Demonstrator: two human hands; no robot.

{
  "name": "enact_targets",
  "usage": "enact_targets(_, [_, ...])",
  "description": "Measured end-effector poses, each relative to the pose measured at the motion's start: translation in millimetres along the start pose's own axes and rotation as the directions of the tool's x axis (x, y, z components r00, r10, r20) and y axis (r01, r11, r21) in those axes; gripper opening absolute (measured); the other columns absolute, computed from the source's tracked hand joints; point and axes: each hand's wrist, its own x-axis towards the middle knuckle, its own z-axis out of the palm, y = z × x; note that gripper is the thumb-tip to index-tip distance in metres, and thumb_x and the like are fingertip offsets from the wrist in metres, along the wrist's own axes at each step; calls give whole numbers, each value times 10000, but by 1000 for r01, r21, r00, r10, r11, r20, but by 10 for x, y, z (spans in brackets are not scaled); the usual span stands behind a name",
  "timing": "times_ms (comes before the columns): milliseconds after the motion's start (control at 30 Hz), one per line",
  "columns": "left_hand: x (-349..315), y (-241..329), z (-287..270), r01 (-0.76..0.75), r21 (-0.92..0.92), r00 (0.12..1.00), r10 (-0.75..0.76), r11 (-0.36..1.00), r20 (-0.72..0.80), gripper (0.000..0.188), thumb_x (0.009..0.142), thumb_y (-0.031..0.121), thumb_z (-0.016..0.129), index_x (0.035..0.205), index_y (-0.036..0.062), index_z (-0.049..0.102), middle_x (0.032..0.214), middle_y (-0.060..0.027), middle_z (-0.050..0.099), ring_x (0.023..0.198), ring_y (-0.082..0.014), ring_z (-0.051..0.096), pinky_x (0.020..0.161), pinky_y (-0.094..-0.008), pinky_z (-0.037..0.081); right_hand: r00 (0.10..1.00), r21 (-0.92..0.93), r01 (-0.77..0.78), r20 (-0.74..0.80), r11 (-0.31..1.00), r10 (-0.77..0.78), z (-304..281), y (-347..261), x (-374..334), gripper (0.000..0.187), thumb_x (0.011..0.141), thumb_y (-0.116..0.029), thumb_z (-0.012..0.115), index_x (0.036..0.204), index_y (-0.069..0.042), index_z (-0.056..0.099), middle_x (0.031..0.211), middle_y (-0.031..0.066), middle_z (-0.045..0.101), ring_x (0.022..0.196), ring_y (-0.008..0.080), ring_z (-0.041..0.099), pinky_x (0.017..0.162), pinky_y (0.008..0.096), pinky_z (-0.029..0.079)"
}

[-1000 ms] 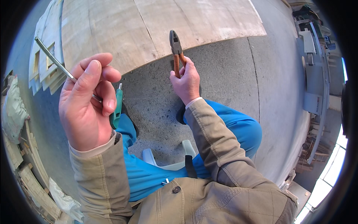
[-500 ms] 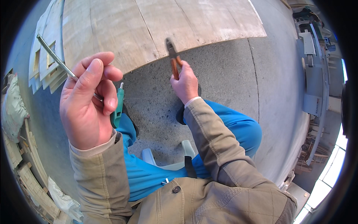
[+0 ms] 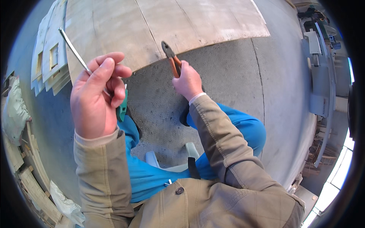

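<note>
My left hand (image 3: 97, 97) is raised, fingers curled round a slim metal rod (image 3: 75, 52). The rod slants up and away to the left, its lower part hidden in the fingers. Beside these fingers shows a green plastic handle (image 3: 121, 107); I cannot tell whether it is joined to the rod or held with it. In my right hand (image 3: 189, 81) is a pair of pliers (image 3: 170, 53) with orange grips and dark jaws, pointing away over the near edge of a plywood sheet (image 3: 152, 32). The jaws are slightly apart, with nothing visible between them.
Pale boards with square cutouts (image 3: 47, 70) lie stacked left of the plywood. Wood pieces (image 3: 36, 184) and white plastic sacks (image 3: 66, 205) lie along the left. Machinery (image 3: 321, 72) stands at the right. Light-coloured seat parts (image 3: 192, 150) show between my legs above the concrete floor (image 3: 232, 76).
My left hand has shifted slightly right and away, and the rod has tipped more upright. My right hand has turned the pliers a little leftward. Both tools are held as before.
</note>
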Motion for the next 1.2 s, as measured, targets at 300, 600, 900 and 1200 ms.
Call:
enact_targets(300, [292,-625,-57,160,139,983,-170,977,64,355,1094,312,537,1225,-1,641,981,-117,731,676,-109,614,538,-230,417,988,263,121,-126,957,-90,-1269,7,-269,561,790,-142,826,1279,30,610,841,105,683,763,248,704,724,371,577])
enact_targets(600, [-51,-2244,120,464,268,880,-474,844,-32,262,1133,268,468,1174,55,615,912,-90,683,684,-156,636,565,-314,520,957,444,95,-287,891,41,-2217,707,-1008,609,784,-177,831,1312,38,615,819,13,592,713,105,576,651,285,517])
enact_targets(900, [206,-2600,360,487,252,873,-476,837,-106,303,1145,288,437,1257,67,610,825,-54,632,618,-171,590,575,-347,530,974,465,-13,-196,885,117,-2166,1017,-985,623,769,-171,836,1310,41,612,837,37,589,735,144,594,667,317,515])
enact_targets(1200, [478,-2696,452,512,199,857,-481,836,-184,294,1149,295,443,1259,74,602,789,4,525,638,-121,482,640,-350,524,986,417,16,-155,909,54,-2192,979,-934,627,763,-113,841,1319,42,596,785,55,582,704,167,595,653,334,505])
